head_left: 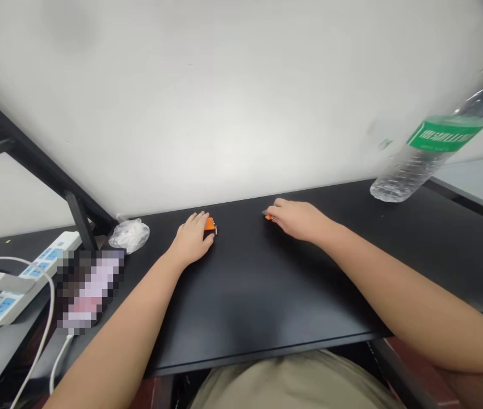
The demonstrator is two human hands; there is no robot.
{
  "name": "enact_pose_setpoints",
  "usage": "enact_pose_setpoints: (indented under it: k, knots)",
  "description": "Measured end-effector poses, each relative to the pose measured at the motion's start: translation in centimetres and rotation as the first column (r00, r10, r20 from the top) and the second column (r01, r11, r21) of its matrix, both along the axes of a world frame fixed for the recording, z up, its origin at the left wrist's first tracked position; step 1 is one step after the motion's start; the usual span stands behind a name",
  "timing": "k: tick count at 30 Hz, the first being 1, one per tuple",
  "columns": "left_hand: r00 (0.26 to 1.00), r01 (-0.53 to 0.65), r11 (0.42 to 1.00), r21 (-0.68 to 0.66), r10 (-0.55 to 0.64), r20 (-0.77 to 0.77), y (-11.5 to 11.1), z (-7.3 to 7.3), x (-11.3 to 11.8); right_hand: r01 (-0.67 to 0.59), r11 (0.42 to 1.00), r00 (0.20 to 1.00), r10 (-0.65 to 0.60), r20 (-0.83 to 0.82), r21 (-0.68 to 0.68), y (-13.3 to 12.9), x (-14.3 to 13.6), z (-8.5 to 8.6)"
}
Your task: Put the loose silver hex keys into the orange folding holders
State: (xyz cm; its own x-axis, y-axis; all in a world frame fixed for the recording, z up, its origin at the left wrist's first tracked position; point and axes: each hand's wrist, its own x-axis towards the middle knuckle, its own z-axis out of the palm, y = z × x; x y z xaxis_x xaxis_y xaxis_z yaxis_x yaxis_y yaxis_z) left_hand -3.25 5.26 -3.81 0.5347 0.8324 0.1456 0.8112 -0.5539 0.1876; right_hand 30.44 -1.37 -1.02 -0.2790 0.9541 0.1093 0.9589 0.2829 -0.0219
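On the black tabletop, my left hand (pixel 192 241) rests with its fingers curled around a small orange block-like piece (pixel 209 224). Metal-looking bits stick out from its right end, while the rest lies hidden under the fingers. Farther right, my right hand (pixel 294 218) is closed, its fingertips pinching another small piece, orange and dark grey (pixel 269 216), low over the table. Most of that one is covered too, and its exact kind does not show. A gap of bare tabletop separates the two hands.
Against the wall at right stands a clear plastic bottle (pixel 411 165) with a green label. A crumpled plastic bag (pixel 129 234), a blurred-out phone (pixel 92 289) on a cable and a white power strip (pixel 32 278) are at left, near a black frame (pixel 32 153).
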Motion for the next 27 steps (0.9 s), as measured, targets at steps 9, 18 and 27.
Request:
enact_pose_setpoints:
  k: [9,18,27]
  knots:
    - [0.996,-0.028,0.997,-0.074,0.034,0.083,-0.6,0.8,0.5,0.208,0.971,0.968,-0.187,0.167,-0.120,0.4,1.9,-0.7]
    - [0.969,0.063,0.976,-0.209,-0.010,0.247,-2.1,1.6,1.2,0.037,0.999,0.936,-0.023,-0.351,0.034,-0.3,-2.4,-1.2]
    - [0.878,0.291,0.949,-0.123,-0.214,0.428,-4.1,1.3,3.9,-0.208,0.968,0.610,0.015,-0.793,-0.142,-2.0,-9.7,-2.4]
